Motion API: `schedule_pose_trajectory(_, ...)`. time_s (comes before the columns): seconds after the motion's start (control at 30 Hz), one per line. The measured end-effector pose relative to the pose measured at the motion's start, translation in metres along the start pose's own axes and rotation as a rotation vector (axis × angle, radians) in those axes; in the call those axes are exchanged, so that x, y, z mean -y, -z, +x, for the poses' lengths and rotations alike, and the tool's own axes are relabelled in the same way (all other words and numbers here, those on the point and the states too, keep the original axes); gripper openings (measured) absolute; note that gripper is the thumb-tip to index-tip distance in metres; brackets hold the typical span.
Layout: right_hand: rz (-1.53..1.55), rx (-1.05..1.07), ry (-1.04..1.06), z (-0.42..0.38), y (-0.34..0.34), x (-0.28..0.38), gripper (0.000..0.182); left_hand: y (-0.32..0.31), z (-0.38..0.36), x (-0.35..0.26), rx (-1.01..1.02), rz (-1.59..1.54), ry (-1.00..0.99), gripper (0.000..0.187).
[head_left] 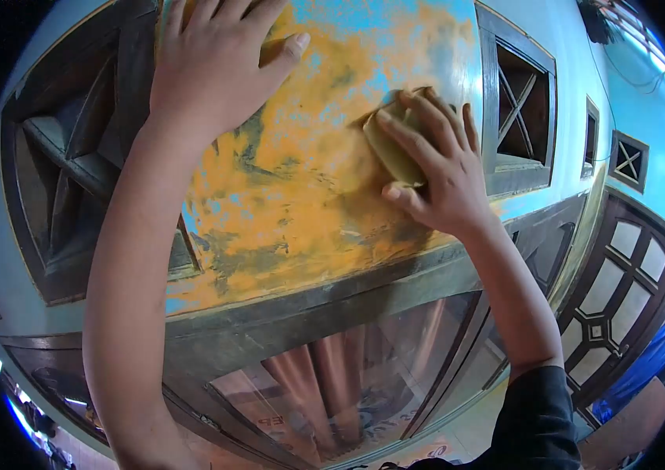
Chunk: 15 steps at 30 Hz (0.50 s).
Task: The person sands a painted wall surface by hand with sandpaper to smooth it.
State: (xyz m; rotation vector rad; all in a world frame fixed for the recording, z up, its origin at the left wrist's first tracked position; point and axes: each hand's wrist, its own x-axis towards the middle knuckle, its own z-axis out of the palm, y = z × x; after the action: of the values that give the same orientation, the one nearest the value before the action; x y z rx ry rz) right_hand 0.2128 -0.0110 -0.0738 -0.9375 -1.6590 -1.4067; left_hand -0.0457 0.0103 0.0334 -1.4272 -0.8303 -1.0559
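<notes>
An orange wall panel with blue and dark patches fills the middle of the view. My left hand lies flat on its upper left part, fingers spread, with nothing in it; some fingertips run out of the top of the frame. On the right part of the panel, my right hand presses a flat, greenish-beige pad against the surface, its fingers over the pad and its thumb at the lower edge. The pad's far side is hidden under the fingers.
Dark wooden vents with crossed slats flank the panel, on the left and right. Below runs a wooden beam above a glass pane with brown curtains behind. A panelled door and blue cloth are at the right.
</notes>
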Motion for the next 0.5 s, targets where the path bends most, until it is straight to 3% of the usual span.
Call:
schedule_pose_trajectory(0.07,0.095,-0.079,-0.069,-0.005,-0.008,0.012,0.073,-0.009,0.001,0.007,-0.030,0.026,-0.030,0.067)
schedule_pose_trajectory(0.17,0.123,0.074,0.023,-0.028,-0.011,0.042,0.076,-0.012,0.001,0.009,-0.041,0.057,-0.042,0.067)
schedule_pose_trajectory(0.27,0.008,0.069,0.018,-0.028,-0.004,0.013,0.073,-0.012,0.002,0.008,-0.039,0.059,-0.041,0.068)
schedule_pose_trajectory(0.33,0.008,-0.014,-0.164,-0.027,-0.004,-0.010,0.072,-0.012,0.000,0.008,-0.023,0.047,-0.042,0.068)
schedule_pose_trajectory(0.4,0.040,-0.102,-0.189,-0.031,-0.013,-0.009,0.076,-0.009,0.000,0.008,-0.009,0.039,-0.041,0.068)
schedule_pose_trajectory(0.5,0.073,0.124,0.019,-0.042,-0.009,0.029,0.081,-0.019,0.005,0.017,-0.070,-0.048,-0.107,0.068)
